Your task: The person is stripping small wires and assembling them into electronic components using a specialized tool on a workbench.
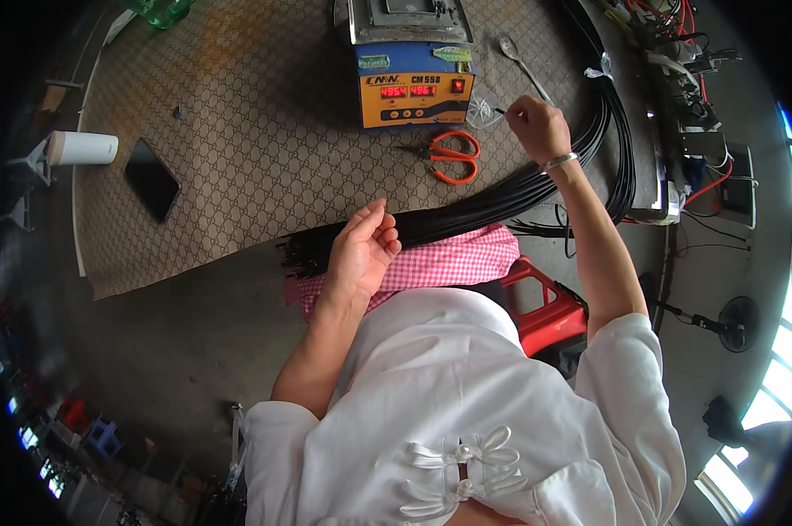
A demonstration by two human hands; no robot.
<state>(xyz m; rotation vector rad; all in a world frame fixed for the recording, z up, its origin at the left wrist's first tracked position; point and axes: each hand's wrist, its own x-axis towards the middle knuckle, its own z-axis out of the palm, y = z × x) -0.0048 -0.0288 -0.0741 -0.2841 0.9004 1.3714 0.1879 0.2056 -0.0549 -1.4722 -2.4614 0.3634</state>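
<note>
My right hand (539,130) is closed in a pinch beside a tangle of thin clear-white strands (482,112). A short black wire end (499,110) pokes out at its fingertips. My left hand (365,245) is held over the near end of a bundle of black wires (484,210), palm turned up. Its fingers are curled and pressed together; whatever they hold, if anything, is hidden. The bundle curves across the table's front edge and up its right side, where a white tie (599,70) binds it. Orange-handled scissors (454,158) lie between my hands and a solder pot (416,88).
The patterned tablecloth (238,175) carries a phone (153,180) at left and a metal spoon (523,67) at right. A white cup (83,148) stands by the left edge. Pink checked cloth (449,261) covers my lap; a red stool (545,307) and a fan (736,324) are to the right.
</note>
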